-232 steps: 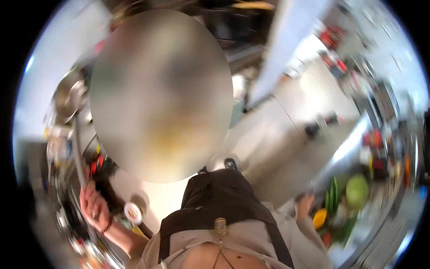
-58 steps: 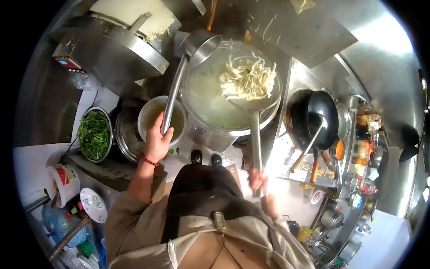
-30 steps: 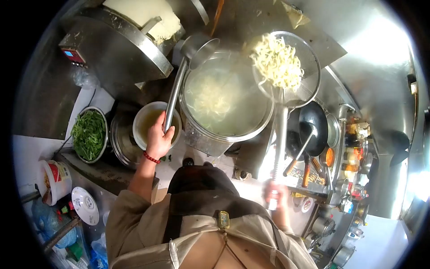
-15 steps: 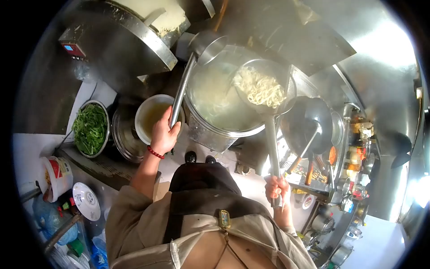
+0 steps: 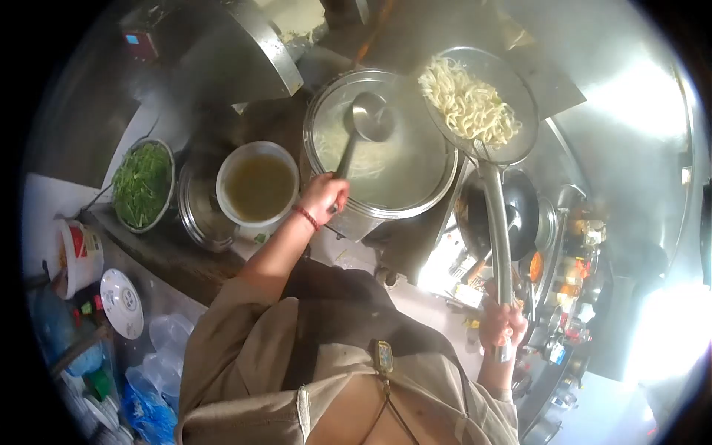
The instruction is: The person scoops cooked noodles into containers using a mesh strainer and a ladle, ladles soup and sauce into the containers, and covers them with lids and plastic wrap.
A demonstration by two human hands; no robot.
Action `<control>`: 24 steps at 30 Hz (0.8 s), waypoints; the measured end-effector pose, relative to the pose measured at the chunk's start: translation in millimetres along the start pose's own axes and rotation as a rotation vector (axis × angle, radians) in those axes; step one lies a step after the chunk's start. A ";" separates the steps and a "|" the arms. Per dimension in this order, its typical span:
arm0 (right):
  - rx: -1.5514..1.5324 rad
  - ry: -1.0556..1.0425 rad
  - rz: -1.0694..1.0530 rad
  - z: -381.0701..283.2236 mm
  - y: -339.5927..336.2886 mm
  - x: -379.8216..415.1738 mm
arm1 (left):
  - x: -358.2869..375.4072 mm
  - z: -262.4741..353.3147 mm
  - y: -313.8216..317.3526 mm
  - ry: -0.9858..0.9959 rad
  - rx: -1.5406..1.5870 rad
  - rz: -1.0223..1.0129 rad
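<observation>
My left hand [image 5: 325, 199] is closed round the handle of a metal ladle [image 5: 371, 119], whose bowl is over the cloudy water in a large steaming pot [image 5: 450, 178]. Pale noodles show in that water below the ladle. With my right hand [image 5: 503, 325] I grip the long metal handle of a strainer [image 5: 528, 100]. Its basket is raised at the right of the pot and carries a heap of noodles [image 5: 475, 104]. Left of the pot stands a white bowl [image 5: 222, 182] of brownish broth.
At the left are a bowl of leafy greens [image 5: 141, 185], a white tub [image 5: 83, 259] and a patterned plate [image 5: 122, 304]. A dark wok [image 5: 519, 215] sits beneath the strainer handle. Several seasoning containers [image 5: 575, 274] line the right side. Steam blurs the back.
The strainer with noodles has moved up and right, away from over the pot. My left hand has shifted right, bringing the ladle bowl from the pot's far rim to over the water.
</observation>
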State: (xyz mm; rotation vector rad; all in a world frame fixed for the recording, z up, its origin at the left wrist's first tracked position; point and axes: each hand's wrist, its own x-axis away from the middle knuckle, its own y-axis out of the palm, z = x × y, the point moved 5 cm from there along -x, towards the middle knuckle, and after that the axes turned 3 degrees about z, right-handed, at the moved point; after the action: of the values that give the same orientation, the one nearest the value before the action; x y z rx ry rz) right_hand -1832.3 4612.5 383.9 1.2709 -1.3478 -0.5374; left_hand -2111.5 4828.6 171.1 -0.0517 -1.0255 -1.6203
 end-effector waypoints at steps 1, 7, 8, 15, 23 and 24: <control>0.021 -0.010 0.038 -8.6 -8.8 -0.9 | 0.8 -4.7 13.7 -0.138 0.333 -0.031; 0.286 -0.005 0.139 -7.6 -57.1 -26.1 | 73.9 36.7 58.6 0.173 0.003 -0.050; 0.485 -0.032 0.215 -8.2 -65.2 -28.5 | 84.1 40.2 61.2 0.247 -0.181 -0.024; -0.038 0.307 -0.051 -2.2 -121.5 -39.6 | 120.1 14.3 94.7 0.599 -1.258 0.218; -0.437 0.638 -0.204 -12.9 -175.0 -45.7 | 222.4 -32.8 93.8 0.426 -1.615 0.511; -0.468 0.668 -0.182 -13.5 -175.9 -45.2 | 240.0 -42.8 87.6 0.470 -1.616 0.550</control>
State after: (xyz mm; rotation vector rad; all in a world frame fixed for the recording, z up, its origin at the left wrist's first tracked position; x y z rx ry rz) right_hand -1767.3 4602.8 214.1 1.0484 -0.5133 -0.4587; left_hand -2101.5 4619.3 323.5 -0.8862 0.7748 -1.4194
